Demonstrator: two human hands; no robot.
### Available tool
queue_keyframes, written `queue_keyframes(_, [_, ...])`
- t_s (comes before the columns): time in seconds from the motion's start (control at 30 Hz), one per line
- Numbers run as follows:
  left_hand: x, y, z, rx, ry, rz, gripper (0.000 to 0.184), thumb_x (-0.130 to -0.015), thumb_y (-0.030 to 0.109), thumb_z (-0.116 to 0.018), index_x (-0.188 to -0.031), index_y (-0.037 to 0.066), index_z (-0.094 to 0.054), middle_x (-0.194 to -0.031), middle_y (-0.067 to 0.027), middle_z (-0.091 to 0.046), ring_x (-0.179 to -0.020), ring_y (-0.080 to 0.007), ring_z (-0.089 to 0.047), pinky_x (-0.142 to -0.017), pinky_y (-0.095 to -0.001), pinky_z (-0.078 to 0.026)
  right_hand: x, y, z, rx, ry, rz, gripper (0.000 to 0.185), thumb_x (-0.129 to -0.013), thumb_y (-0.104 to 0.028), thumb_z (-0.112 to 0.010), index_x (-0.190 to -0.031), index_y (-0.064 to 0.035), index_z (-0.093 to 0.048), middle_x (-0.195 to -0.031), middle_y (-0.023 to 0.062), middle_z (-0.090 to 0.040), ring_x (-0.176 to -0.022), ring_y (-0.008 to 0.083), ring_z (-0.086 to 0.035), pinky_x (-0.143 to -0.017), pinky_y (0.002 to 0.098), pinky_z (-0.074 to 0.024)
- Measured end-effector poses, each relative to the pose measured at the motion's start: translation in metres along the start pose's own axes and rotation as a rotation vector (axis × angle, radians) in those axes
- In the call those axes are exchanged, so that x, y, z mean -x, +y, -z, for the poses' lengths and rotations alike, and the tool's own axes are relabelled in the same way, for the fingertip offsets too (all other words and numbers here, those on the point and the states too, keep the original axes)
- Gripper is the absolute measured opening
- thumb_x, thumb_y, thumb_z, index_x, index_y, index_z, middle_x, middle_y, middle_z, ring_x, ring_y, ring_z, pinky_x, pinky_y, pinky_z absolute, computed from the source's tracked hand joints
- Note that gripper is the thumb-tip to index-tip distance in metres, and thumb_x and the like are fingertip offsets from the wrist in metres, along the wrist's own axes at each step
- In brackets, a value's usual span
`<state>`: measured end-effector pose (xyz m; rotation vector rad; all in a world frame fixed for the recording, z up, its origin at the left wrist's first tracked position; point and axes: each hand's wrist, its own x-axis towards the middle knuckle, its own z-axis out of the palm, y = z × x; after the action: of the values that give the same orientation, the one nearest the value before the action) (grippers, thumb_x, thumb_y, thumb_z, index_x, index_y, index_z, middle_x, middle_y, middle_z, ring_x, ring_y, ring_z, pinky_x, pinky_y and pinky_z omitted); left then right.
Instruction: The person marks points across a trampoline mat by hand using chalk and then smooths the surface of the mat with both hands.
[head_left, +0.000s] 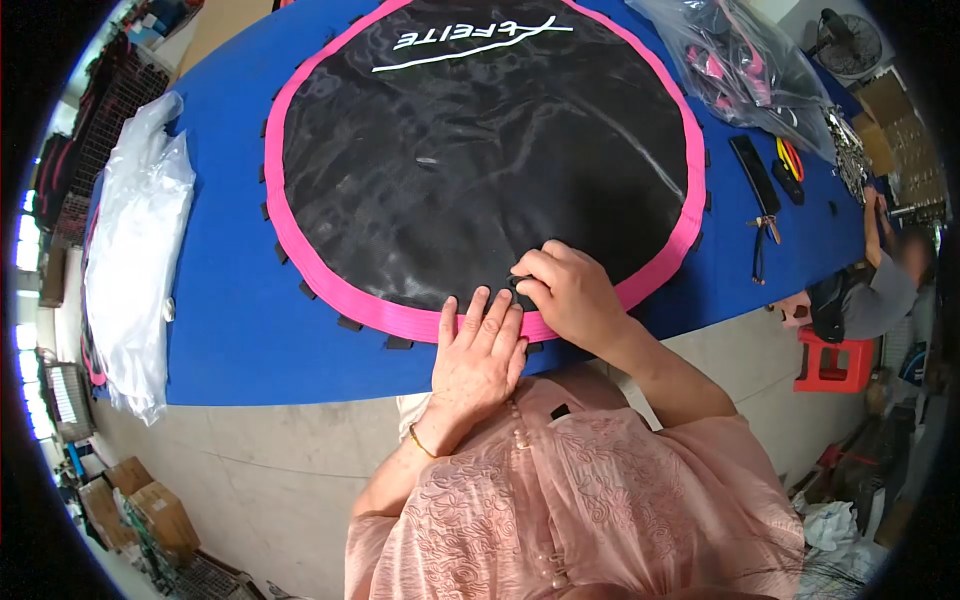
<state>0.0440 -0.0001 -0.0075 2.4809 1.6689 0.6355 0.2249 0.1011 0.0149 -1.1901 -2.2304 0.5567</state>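
A round black trampoline mat [470,170] with a pink border band [290,235] lies on the blue table. White lettering runs across its far part, upside down from here, and black tabs stick out around the rim. My left hand [482,345] rests flat on the near edge of the band, fingers stretched towards the black mesh. Just right of those fingertips, my right hand [572,298] is closed in a pinch around a small dark object [517,284]. Only a bit of this object shows, and its kind cannot be made out.
White plastic bags [140,250] lie on the table's left end. At the right are a clear bag with pink pieces [745,70], a black phone-like slab [752,172], yellow-and-red handled scissors [789,160] and metal parts [848,150]. Another person [880,300] sits beyond, near a red stool [834,362].
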Motion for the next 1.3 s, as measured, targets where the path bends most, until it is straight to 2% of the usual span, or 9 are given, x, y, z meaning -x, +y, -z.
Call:
queue_keyframes(0.3, [0.002, -0.001, -0.002, 0.018, 0.015, 0.000, 0.042, -0.098, 0.031, -0.070, -0.131, 0.004, -0.068, -0.147, -0.0141, -0.062, -0.143, -0.0338, -0.053, -0.121, -0.0626, -0.034, -0.007, -0.003, -0.003, -0.055, 0.044, -0.016, 0.007, -0.092, -0.008, -0.071, -0.098, -0.0051, -0.072, -0.091, 0.0126, -0.067, -0.086, 0.0357, -0.069, -0.075, 0.0449, -0.0560])
queue_keyframes(0.37, [0.002, -0.002, -0.003, 0.029, 0.028, 0.011, 0.042, -0.098, 0.031, -0.070, -0.130, 0.003, -0.068, -0.146, -0.0153, -0.062, -0.143, -0.0339, -0.053, -0.121, -0.0624, -0.034, -0.002, -0.006, 0.002, -0.028, -0.082, -0.031, 0.007, -0.092, -0.009, -0.071, -0.098, -0.0052, -0.072, -0.091, 0.0125, -0.067, -0.087, 0.0354, -0.069, -0.076, 0.0450, -0.0560])
queue_keyframes(0.5, [0.002, 0.001, -0.002, 0.077, 0.045, 0.050, 0.042, -0.099, 0.031, -0.070, -0.128, 0.002, -0.068, -0.141, -0.0173, -0.063, -0.142, -0.0339, -0.054, -0.122, -0.0613, -0.034, 0.006, -0.007, 0.003, -0.033, -0.093, -0.002, 0.008, -0.092, -0.009, -0.071, -0.099, -0.0056, -0.072, -0.092, 0.0124, -0.067, -0.087, 0.0354, -0.069, -0.078, 0.0454, -0.0559])
queue_keyframes(0.7, [0.001, 0.001, 0.000, 0.042, 0.041, 0.033, 0.042, -0.098, 0.031, -0.070, -0.130, 0.004, -0.068, -0.140, -0.0165, -0.062, -0.141, -0.0329, -0.053, -0.122, -0.0596, -0.033, -0.002, -0.004, -0.006, -0.042, -0.007, 0.008, 0.009, -0.092, -0.010, -0.072, -0.101, -0.0064, -0.071, -0.092, 0.0116, -0.066, -0.086, 0.0357, -0.068, -0.079, 0.0460, -0.0562])
queue_keyframes(0.8, [0.000, 0.001, 0.001, 0.038, 0.022, 0.036, 0.046, -0.098, 0.031, -0.070, -0.138, 0.007, -0.066, -0.139, -0.0159, -0.062, -0.141, -0.0332, -0.053, -0.123, -0.0589, -0.031, -0.005, 0.001, -0.009, -0.063, 0.058, 0.023, 0.010, -0.091, -0.009, -0.074, -0.100, -0.0065, -0.071, -0.091, 0.0112, -0.067, -0.085, 0.0354, -0.068, -0.077, 0.0456, -0.0565])
queue_keyframes(0.87, [0.000, 0.002, 0.002, 0.035, 0.017, 0.037, 0.046, -0.099, 0.031, -0.069, -0.138, 0.008, -0.067, -0.139, -0.0159, -0.061, -0.141, -0.0331, -0.053, -0.123, -0.0587, -0.031, -0.006, 0.003, -0.008, -0.025, 0.082, 0.089, 0.012, -0.089, -0.008, -0.076, -0.100, -0.0063, -0.071, -0.092, 0.0113, -0.067, -0.084, 0.0353, -0.069, -0.076, 0.0454, -0.0566])
queue_keyframes(1.1, [-0.002, 0.001, 0.004, 0.006, 0.015, 0.019, 0.043, -0.099, 0.030, -0.069, -0.136, 0.007, -0.069, -0.138, -0.0165, -0.062, -0.139, -0.0342, -0.055, -0.120, -0.0597, -0.035, -0.008, 0.020, 0.003, 0.022, 0.141, -0.024, 0.013, -0.088, -0.008, -0.077, -0.099, -0.0067, -0.070, -0.091, 0.0114, -0.066, -0.086, 0.0360, -0.069, -0.076, 0.0455, -0.0560])
queue_keyframes(1.3, [-0.002, 0.000, 0.002, 0.005, -0.006, 0.007, 0.045, -0.097, 0.031, -0.069, -0.136, 0.007, -0.068, -0.138, -0.0168, -0.060, -0.140, -0.0345, -0.053, -0.120, -0.0611, -0.035, -0.005, 0.037, 0.015, 0.083, 0.137, -0.098, 0.009, -0.091, -0.011, -0.075, -0.098, -0.0083, -0.070, -0.092, 0.0120, -0.067, -0.088, 0.0369, -0.069, -0.077, 0.0464, -0.0558])
